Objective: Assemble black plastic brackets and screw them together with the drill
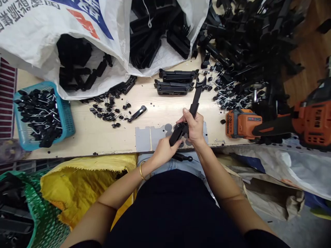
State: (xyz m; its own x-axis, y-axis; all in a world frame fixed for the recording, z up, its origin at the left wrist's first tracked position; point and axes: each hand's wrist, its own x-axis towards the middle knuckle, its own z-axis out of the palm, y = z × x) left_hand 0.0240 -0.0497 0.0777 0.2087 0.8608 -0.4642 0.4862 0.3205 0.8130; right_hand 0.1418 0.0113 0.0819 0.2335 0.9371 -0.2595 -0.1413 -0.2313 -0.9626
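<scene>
A long black jointed plastic arm (196,100) with a forked far end is held between my two hands at the table's front edge. My left hand (164,151) is closed round its lower, thicker section. Higher up, near the joint, my right hand (195,128) wraps the upper section, thumb on top. Grey flat pads (142,138) lie on the table beneath the hands. Another black part with a ball end (183,157) shows below the table edge, close to my left wrist. Beyond the hands rest several folded black arms (174,88) in a stack.
A blue basket (69,120) of black-headed screws stands left. Loose screws (110,110) and a small black lever (137,113) lie nearby. White sacks (113,65) of black parts fill the back. Right are an orange cordless power tool (244,123) and a heap of black parts (248,51).
</scene>
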